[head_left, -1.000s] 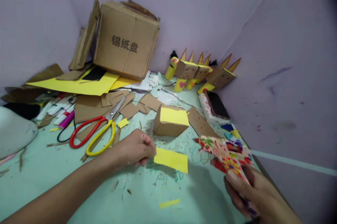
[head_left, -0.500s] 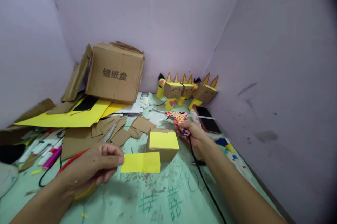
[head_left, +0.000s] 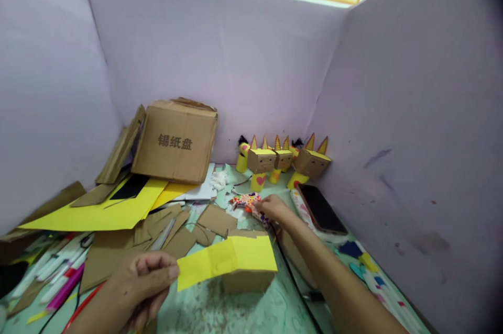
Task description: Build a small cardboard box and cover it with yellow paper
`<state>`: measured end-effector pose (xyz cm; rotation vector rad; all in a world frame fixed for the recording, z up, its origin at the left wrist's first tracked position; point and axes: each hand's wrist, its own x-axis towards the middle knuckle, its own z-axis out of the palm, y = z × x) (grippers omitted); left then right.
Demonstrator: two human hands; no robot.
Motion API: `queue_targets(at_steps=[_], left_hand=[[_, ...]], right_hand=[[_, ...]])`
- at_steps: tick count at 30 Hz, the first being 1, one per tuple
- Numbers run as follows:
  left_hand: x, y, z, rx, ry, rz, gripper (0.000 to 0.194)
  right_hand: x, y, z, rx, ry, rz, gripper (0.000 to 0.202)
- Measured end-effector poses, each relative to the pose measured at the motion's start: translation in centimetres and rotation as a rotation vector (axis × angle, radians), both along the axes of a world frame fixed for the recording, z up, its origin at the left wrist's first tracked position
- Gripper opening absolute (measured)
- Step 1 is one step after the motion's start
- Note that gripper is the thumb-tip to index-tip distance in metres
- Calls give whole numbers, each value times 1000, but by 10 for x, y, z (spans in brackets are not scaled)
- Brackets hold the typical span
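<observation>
Between thumb and forefinger, my left hand [head_left: 137, 287] pinches the left end of a creased yellow paper strip [head_left: 202, 267]. The strip's right end overlaps a small cardboard box [head_left: 249, 281], whose top carries a yellow paper piece [head_left: 257, 251]; whether the two papers touch I cannot tell. Beyond the box, my right hand [head_left: 277, 211] has its fingers closed around a hot glue gun [head_left: 245, 200] wrapped in flowery material, low over the table. A black cord [head_left: 288, 274] trails from it towards me. My right fingers are partly hidden behind the hand.
Cardboard figures with yellow horns [head_left: 262, 161] stand at the back. A phone [head_left: 320, 208] lies to the right. Cardboard scraps [head_left: 216, 220], yellow sheets [head_left: 90, 214], markers [head_left: 65, 287] and a large carton [head_left: 175, 140] fill the left. Partition walls [head_left: 236, 72] enclose the table.
The yellow strip has moved up and now overlaps the box top. My right hand has shifted left and lowered with the glue gun. The camera view has tilted upwards.
</observation>
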<state>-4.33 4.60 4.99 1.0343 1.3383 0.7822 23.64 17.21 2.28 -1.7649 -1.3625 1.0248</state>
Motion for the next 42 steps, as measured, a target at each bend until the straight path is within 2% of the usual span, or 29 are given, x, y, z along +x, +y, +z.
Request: queue_targets(at_steps=[2, 5, 7, 9, 10, 13, 18, 20, 24, 28, 31, 35, 38, 42], left_hand=[[1, 2, 4, 34, 17, 32, 35], [8, 4, 19, 106, 57, 63, 35], [16, 5, 31, 173, 80, 69, 32], [25, 6, 43, 258, 140, 73, 30], [29, 7, 48, 320, 188, 71, 28], [39, 12, 57, 518, 337, 33, 24], [47, 27, 55, 730, 429, 52, 23], [49, 32, 51, 961, 478, 67, 20], [49, 38, 40, 1541, 617, 98, 10], [44, 43, 32, 1918, 767, 98, 20], [40, 48, 31, 2026, 879, 167, 25], [38, 49, 33, 2062, 950, 276, 22], [39, 46, 34, 2068, 963, 243, 23], [38, 43, 34, 2079, 965, 137, 24]], right_hand=[[8, -13, 14, 83, -12, -58, 15], [14, -46, 38, 181, 39, -106, 15], [11, -72, 53, 167, 131, -57, 24], [4, -94, 65, 111, 408, 27, 30], [1, -103, 69, 105, 480, 53, 32], [-5, -119, 75, 122, 563, 87, 37], [2, -119, 73, 136, 586, 71, 39], [5, -116, 74, 93, 647, 86, 37], [3, -106, 80, -27, 744, 162, 26], [-3, -102, 83, -76, 711, 178, 20], [-3, -102, 80, -84, 673, 197, 20], [-1, -102, 75, -131, 700, 233, 19], [-3, -102, 75, -203, 756, 247, 17], [-5, -104, 76, -217, 788, 226, 17]])
